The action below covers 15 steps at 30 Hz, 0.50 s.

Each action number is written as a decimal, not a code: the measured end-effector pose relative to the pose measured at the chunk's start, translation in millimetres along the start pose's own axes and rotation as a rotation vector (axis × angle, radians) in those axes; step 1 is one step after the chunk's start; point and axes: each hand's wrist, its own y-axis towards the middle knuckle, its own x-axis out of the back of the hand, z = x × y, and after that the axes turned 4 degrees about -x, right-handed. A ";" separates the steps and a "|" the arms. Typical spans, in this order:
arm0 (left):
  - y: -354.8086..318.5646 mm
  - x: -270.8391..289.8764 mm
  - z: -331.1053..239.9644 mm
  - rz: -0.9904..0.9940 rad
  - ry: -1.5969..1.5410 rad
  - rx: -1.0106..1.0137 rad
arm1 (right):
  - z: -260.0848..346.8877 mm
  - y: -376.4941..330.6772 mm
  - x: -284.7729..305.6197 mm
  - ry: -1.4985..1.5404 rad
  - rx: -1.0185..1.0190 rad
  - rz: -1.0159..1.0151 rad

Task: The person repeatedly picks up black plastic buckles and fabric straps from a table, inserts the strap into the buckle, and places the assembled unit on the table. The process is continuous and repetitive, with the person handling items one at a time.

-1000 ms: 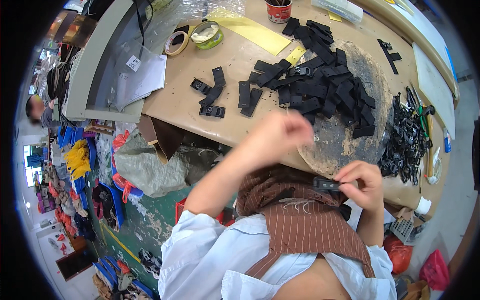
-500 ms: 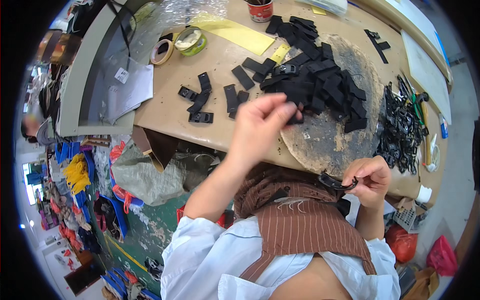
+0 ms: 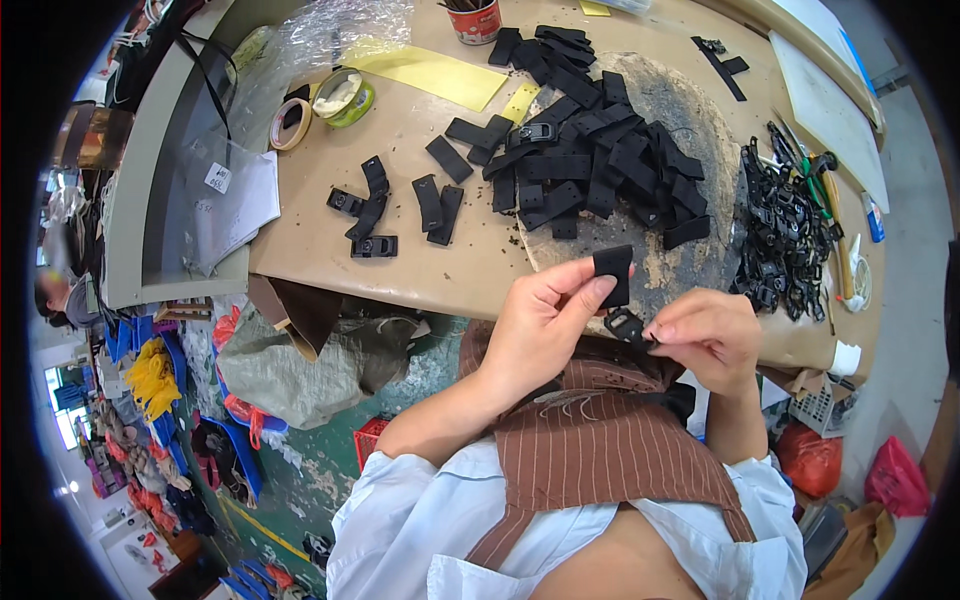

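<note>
Between the thumb and fingers of my left hand is a short black strap piece, held upright over the near edge of the round worn board. My right hand pinches a black plastic buckle by one end, just below and right of the strap piece. The two are close but look apart. Beyond my hands lies a heap of black strap pieces, partly on the board, with a buckle on its left side. Farther left, straps joined to buckles rest beside loose strap pieces.
A pile of black buckles lies on the right, beside green-handled pliers and a hammer. Toward the back left are a tape roll, a green tub and yellow paper. A red can stands at the back.
My left hand has drawn back from the heap toward my right hand, now with a strap piece in it. The buckle in my right hand has turned and moved slightly up and left.
</note>
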 end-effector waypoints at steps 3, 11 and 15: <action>-2.3 -1.7 -5.9 0.001 0.025 0.039 | -0.4 0.6 0.9 -0.011 -0.020 -0.005; -5.2 -1.5 -10.4 0.033 0.161 0.075 | 3.7 2.4 5.4 -0.011 -0.094 0.027; -7.8 -6.8 -14.1 0.039 0.244 0.007 | 3.7 4.9 5.7 -0.046 -0.139 0.019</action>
